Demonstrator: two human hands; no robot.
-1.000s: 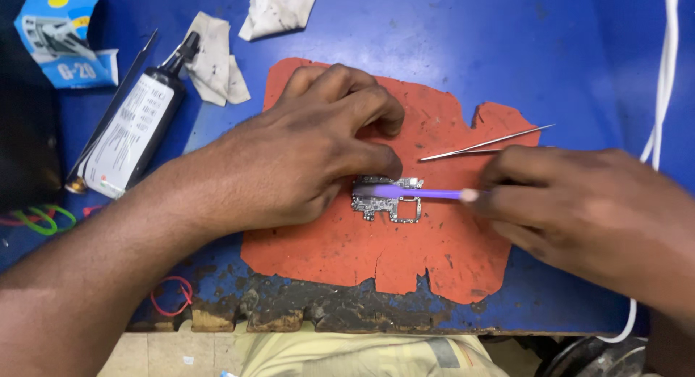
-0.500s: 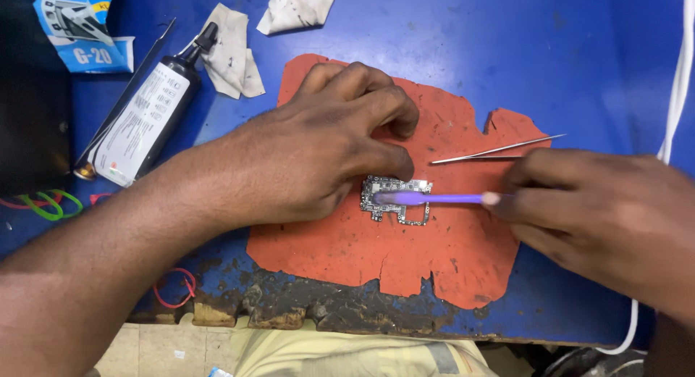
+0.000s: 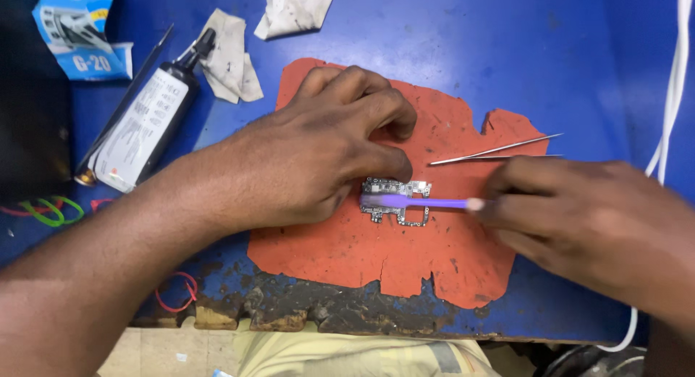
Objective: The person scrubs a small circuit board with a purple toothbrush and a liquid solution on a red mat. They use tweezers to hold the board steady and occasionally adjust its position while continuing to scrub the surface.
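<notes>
A small circuit board (image 3: 396, 201) lies near the middle of a ragged orange mat (image 3: 427, 254), which serves here as the landmark. The left hand (image 3: 318, 160) rests on the mat just left of the board, fingers curled together, thumb tip pressing the board's upper left edge — clamped against it, holding it flat. The right hand (image 3: 579, 218) sits at the mat's right edge, its fingers closed on the handle of a purple brush (image 3: 420, 202); the brush lies level across the board, its head over the board's left part.

Thin metal tweezers (image 3: 496, 149) lie on the mat's upper right part, just above the right hand, touching neither hand. Off the mat to the upper left, a black bottle (image 3: 141, 123) with a white label lies on its side, cap on; what is in it cannot be told. Beyond it, further up and left, is a torn blue packet (image 3: 76, 29). Two crumpled grey wipes (image 3: 232, 55) lie above the mat's upper left corner. A white cable (image 3: 670, 102) runs well to the right of the mat. Red and green elastic bands (image 3: 43, 210) lie far left of it, on the blue bench (image 3: 507, 44).
</notes>
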